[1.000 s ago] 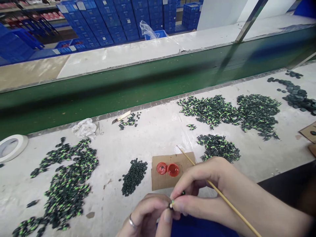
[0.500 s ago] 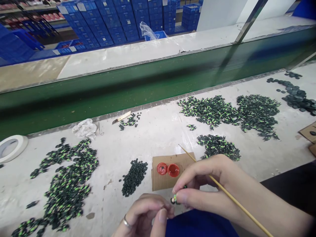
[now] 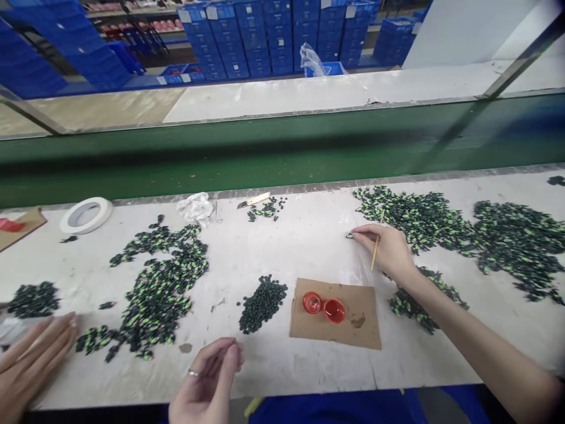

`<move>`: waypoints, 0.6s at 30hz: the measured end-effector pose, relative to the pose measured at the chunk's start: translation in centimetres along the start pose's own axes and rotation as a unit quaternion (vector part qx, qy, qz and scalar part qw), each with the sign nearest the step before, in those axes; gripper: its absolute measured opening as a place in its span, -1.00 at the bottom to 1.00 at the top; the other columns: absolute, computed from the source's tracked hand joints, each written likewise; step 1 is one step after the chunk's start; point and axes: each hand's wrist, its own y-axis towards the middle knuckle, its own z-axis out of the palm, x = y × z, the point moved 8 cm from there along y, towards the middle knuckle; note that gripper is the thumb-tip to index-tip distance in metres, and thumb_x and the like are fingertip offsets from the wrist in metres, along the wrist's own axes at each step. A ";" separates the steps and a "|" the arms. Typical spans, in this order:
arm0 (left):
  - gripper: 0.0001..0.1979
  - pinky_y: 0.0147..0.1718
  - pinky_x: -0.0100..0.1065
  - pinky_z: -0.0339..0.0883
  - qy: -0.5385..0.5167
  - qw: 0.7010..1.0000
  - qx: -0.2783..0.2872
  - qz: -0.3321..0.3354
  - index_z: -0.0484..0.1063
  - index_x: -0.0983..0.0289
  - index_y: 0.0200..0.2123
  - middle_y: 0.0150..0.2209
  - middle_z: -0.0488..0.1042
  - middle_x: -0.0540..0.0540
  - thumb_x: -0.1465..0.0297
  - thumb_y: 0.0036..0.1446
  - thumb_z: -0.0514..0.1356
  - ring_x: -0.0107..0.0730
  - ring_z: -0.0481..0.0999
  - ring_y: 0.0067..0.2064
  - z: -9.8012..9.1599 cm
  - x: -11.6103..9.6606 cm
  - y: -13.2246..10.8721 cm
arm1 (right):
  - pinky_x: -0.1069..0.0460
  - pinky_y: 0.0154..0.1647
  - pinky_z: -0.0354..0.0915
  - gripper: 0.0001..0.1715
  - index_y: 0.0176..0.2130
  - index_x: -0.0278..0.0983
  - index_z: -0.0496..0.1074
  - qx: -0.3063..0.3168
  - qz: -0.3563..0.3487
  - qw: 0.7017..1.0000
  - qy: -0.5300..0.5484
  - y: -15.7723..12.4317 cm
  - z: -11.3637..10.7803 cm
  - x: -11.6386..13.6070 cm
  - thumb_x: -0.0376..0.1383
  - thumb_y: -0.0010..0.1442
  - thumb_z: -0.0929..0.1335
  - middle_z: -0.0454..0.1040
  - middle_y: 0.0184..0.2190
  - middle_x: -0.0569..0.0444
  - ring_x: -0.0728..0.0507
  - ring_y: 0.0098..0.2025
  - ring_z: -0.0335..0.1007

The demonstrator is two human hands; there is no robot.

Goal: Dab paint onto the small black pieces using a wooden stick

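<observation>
My right hand (image 3: 388, 252) is stretched out over the white table (image 3: 309, 247), with a thin wooden stick (image 3: 375, 253) tucked in its fingers. Its fingertips press on a small green-and-black piece (image 3: 349, 235) at the edge of a large heap of such pieces (image 3: 419, 215). My left hand (image 3: 207, 383), a ring on one finger, hovers at the near table edge with fingertips drawn together; nothing shows in it. Between the hands lies a cardboard scrap (image 3: 353, 330) carrying two red caps (image 3: 312, 302).
A dark pile (image 3: 262, 300) lies left of the cardboard, with green-black heaps at left (image 3: 163, 282) and far right (image 3: 516, 241). A tape roll (image 3: 86, 215) and crumpled tissue (image 3: 195, 207) sit by the green conveyor (image 3: 265, 159). Another person's hand (image 3: 30, 365) rests at lower left.
My hands have parted. The right hand carried the stick and a small piece forward to the heap; the left hand stayed near me. The view swung left, showing another person's hand.
</observation>
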 end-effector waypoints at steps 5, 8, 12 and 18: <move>-0.80 -0.23 -0.29 0.41 0.107 0.991 0.018 0.073 0.63 0.15 -0.22 -0.32 0.55 0.00 0.18 0.16 0.40 -0.32 0.41 -0.36 0.4 0.8 0.0 | -0.21 0.14 0.47 -0.71 0.02 -0.31 0.52 -0.085 -0.074 0.988 -0.107 -0.7 -1.4 1.0 -0.15 0.45 0.42 0.55 0.03 -0.04 -0.20 0.06 0.51; -0.86 -0.20 -0.25 0.38 0.162 0.979 0.027 0.119 0.60 0.13 -0.17 -0.21 0.59 0.04 0.23 0.28 0.32 -0.29 0.45 -0.30 1.2 0.9 -0.1 | -0.19 0.18 0.43 -0.73 -0.07 -0.28 0.55 -0.132 -0.111 0.976 -0.133 -2.8 -3.0 1.8 -0.12 0.48 0.39 0.57 -0.02 -0.02 -0.17 0.05 0.50; -0.91 -0.22 -0.29 0.46 0.218 0.959 0.044 0.177 0.58 0.15 -0.14 -0.13 0.61 0.09 0.34 0.37 0.25 -0.30 0.58 -0.24 1.7 0.9 0.1 | -0.13 0.04 0.46 -0.56 -0.16 -0.27 0.56 -0.162 -0.120 0.971 -0.131 -6.5 -4.7 2.4 0.03 0.47 0.34 0.60 -0.14 0.00 -0.16 -0.05 0.53; -0.89 -0.18 -0.33 0.53 0.275 0.920 0.096 0.263 0.58 0.19 -0.11 -0.13 0.61 0.11 0.44 0.37 0.25 -0.25 0.67 -0.13 2.1 -0.3 0.4 | -0.16 -0.07 0.49 -0.61 -0.22 -0.11 0.60 -0.156 -0.041 0.981 -0.109 -10.2 -5.5 0.7 0.09 0.33 0.36 0.66 -0.17 -0.01 -0.28 -0.11 0.60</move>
